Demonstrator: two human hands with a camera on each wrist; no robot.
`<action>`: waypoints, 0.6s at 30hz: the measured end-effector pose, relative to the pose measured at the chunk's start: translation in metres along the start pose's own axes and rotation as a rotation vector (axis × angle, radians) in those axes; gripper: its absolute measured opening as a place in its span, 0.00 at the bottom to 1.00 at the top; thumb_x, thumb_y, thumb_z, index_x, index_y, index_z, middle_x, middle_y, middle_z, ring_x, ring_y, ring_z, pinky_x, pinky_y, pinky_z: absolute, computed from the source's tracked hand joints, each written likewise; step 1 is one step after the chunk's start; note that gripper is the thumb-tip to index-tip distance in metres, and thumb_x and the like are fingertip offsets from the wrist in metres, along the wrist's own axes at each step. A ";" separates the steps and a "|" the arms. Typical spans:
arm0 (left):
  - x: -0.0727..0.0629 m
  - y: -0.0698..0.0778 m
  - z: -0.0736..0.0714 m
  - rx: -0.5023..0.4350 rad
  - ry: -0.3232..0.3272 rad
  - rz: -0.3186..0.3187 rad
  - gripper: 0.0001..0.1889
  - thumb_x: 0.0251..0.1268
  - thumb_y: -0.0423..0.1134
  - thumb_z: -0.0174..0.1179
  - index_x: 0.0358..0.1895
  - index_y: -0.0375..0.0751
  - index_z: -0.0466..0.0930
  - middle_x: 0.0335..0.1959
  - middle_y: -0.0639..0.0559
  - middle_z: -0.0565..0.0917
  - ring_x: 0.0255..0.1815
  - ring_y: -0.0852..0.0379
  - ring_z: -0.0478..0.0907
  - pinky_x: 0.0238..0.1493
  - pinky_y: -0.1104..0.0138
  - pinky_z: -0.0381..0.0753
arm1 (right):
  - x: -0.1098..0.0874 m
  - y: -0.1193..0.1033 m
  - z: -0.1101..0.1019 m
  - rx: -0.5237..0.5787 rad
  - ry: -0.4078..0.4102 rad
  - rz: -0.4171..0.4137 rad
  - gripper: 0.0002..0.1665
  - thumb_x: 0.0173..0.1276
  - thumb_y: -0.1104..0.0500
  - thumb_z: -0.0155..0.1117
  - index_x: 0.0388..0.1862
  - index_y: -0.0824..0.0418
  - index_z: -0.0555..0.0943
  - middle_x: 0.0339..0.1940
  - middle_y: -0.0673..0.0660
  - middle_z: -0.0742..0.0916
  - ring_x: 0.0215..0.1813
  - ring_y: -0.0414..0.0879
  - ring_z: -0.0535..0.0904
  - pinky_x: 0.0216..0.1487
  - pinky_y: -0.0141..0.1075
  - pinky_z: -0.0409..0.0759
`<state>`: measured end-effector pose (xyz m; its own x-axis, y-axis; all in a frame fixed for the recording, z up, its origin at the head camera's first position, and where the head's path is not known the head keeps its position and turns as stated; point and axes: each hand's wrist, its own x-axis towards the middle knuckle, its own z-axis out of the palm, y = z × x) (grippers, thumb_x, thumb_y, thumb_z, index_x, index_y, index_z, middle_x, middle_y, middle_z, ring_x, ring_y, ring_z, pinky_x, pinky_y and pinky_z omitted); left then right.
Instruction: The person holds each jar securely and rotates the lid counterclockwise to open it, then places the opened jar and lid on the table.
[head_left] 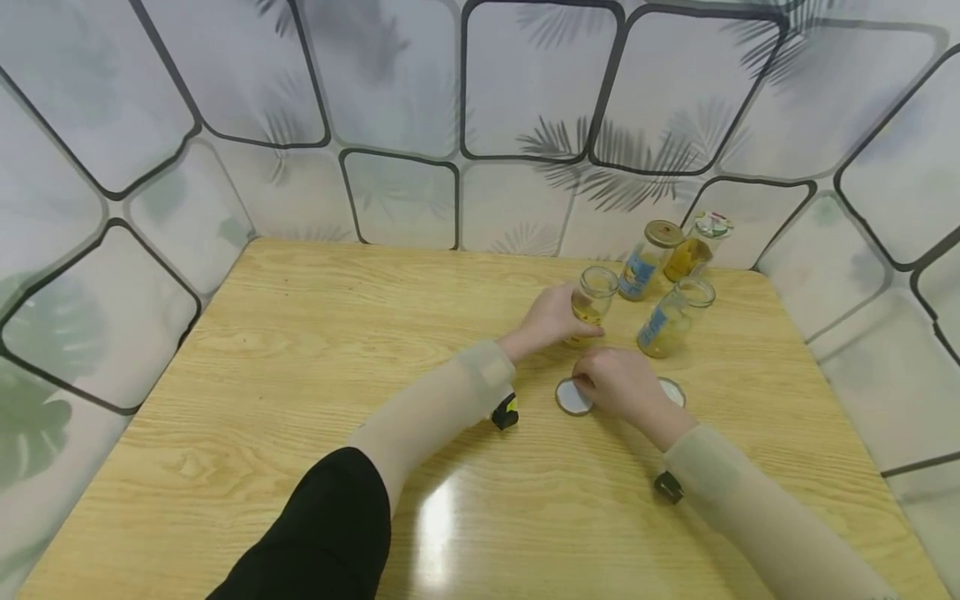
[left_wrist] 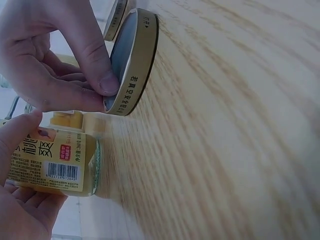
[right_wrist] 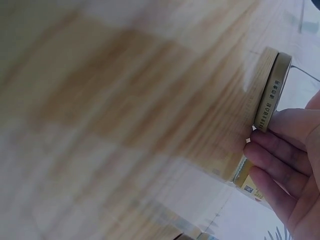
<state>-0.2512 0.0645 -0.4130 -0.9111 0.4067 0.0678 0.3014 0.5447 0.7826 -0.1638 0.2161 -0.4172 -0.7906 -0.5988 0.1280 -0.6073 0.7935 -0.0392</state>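
In the head view my left hand point(head_left: 551, 318) grips an open glass jar point(head_left: 597, 287) from its left side. The left wrist view shows this jar upright against the tabletop, with a yellow label point(left_wrist: 55, 160) and a barcode, the thumb along one side and fingers round the other. My right hand point(head_left: 618, 379) is just in front of the jar, pinching the edge of a round gold-rimmed lid point(head_left: 573, 398) between thumb and fingers. The lid has its pale inside facing up and lies at the table surface. Its printed rim point(right_wrist: 272, 92) shows in the right wrist view.
A second lid point(head_left: 673, 392) lies behind the right wrist, partly hidden. Right of the held jar stands an open jar point(head_left: 671, 321) with a blue label. Farther back are a gold-lidded jar point(head_left: 647, 262) and one with a patterned lid point(head_left: 697, 248). A patterned wall point(head_left: 405, 200) borders the wooden table point(head_left: 360, 317).
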 end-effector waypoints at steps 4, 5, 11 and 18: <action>0.001 -0.001 0.001 0.007 0.005 0.012 0.30 0.59 0.44 0.81 0.61 0.37 0.82 0.59 0.45 0.88 0.59 0.49 0.86 0.58 0.65 0.86 | -0.001 0.000 0.000 0.005 0.001 0.004 0.03 0.66 0.60 0.78 0.32 0.57 0.92 0.32 0.50 0.92 0.31 0.47 0.89 0.33 0.43 0.88; 0.002 -0.001 0.001 0.009 0.005 0.012 0.30 0.59 0.45 0.81 0.61 0.37 0.82 0.59 0.45 0.88 0.59 0.49 0.86 0.57 0.65 0.86 | 0.000 0.001 0.000 0.005 0.001 0.006 0.03 0.66 0.60 0.78 0.32 0.57 0.92 0.32 0.49 0.92 0.31 0.47 0.89 0.33 0.43 0.88; 0.001 -0.001 0.001 0.010 0.003 0.000 0.30 0.59 0.45 0.81 0.62 0.37 0.82 0.60 0.45 0.88 0.60 0.49 0.86 0.59 0.64 0.86 | 0.000 0.000 0.001 0.009 -0.001 0.013 0.03 0.65 0.60 0.78 0.32 0.57 0.92 0.32 0.49 0.92 0.31 0.47 0.89 0.33 0.43 0.87; 0.000 0.000 0.001 0.008 -0.001 -0.004 0.30 0.60 0.44 0.81 0.62 0.37 0.82 0.60 0.46 0.88 0.60 0.50 0.85 0.57 0.65 0.86 | 0.000 -0.001 0.000 0.015 -0.012 0.025 0.03 0.67 0.60 0.77 0.33 0.56 0.91 0.32 0.50 0.92 0.31 0.47 0.89 0.33 0.43 0.87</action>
<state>-0.2508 0.0651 -0.4138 -0.9120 0.4051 0.0638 0.2997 0.5521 0.7780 -0.1635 0.2155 -0.4172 -0.8062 -0.5805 0.1147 -0.5887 0.8064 -0.0568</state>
